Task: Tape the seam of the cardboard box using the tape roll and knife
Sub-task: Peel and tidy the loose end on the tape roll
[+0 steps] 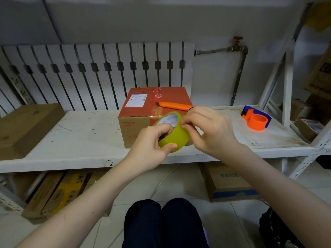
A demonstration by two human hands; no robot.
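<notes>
A cardboard box (141, 111) with a red top and a white shipping label sits on the white shelf (80, 136). An orange utility knife (174, 105) lies across the box's top. In front of the box I hold a yellowish tape roll (176, 136). My left hand (152, 147) grips the roll, fingers through its core and thumb on the outside. My right hand (209, 129) pinches at the roll's upper right rim with thumb and forefinger.
An orange and blue tape dispenser (257, 118) stands on the shelf to the right. A flat brown carton (25, 127) lies at the shelf's left end. A radiator (100, 72) lines the wall behind. More boxes (231, 183) sit on the floor below.
</notes>
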